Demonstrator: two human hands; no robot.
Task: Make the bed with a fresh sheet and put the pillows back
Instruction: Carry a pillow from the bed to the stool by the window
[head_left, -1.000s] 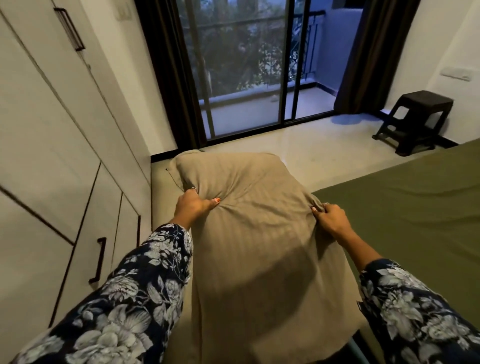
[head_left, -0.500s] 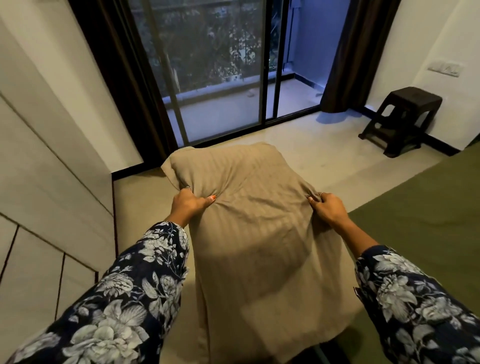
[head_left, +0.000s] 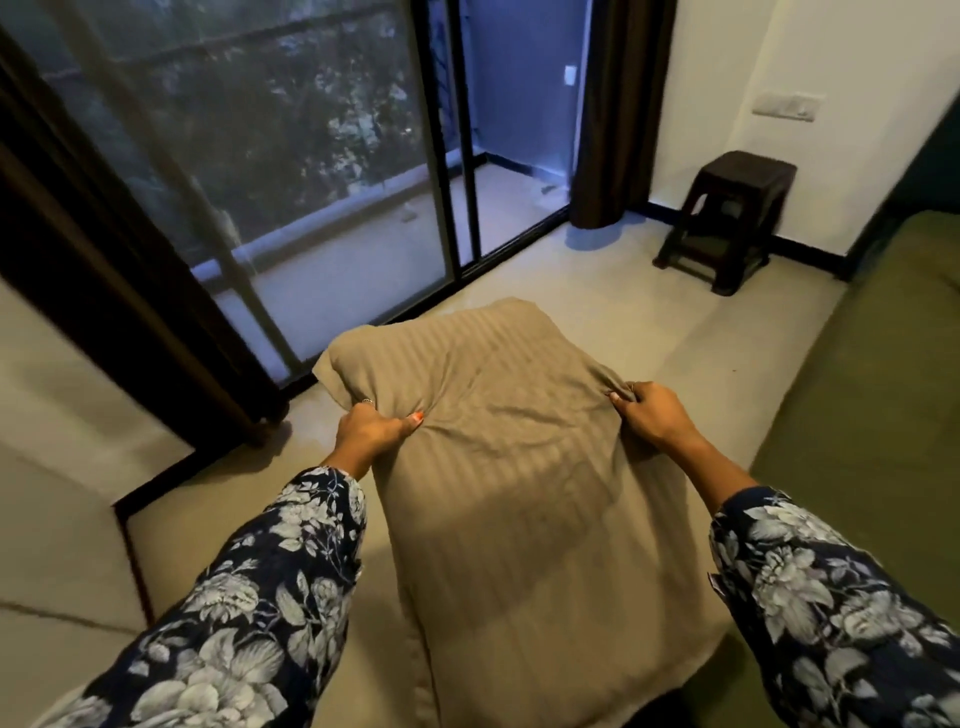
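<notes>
A: So, what is on the far left?

B: A pale wall or cupboard front (head_left: 57, 415), and beside it a dark curtain (head_left: 104, 249) next to the sliding glass door (head_left: 291, 171).

A: And the left hand?

B: The left hand (head_left: 371, 434) comes out of a dark floral sleeve (head_left: 249, 613). Its fingers are curled and it pinches a fold of cloth near the left top corner of the pillow (head_left: 519, 493).

A: Where is the pillow itself?

B: It is a beige striped pillow, held up in front of the person, between both arms, above the floor (head_left: 649, 312). Its lower end hangs toward the camera.

A: The right hand?

B: The right hand (head_left: 649, 415) also grasps the pillow; the fingers are bunched in the cloth at the right top corner.

A: What is further right?

B: A dark stool (head_left: 732, 218) stands at the white wall, and the bed with an olive green sheet (head_left: 857, 415) lies along the right edge.
</notes>
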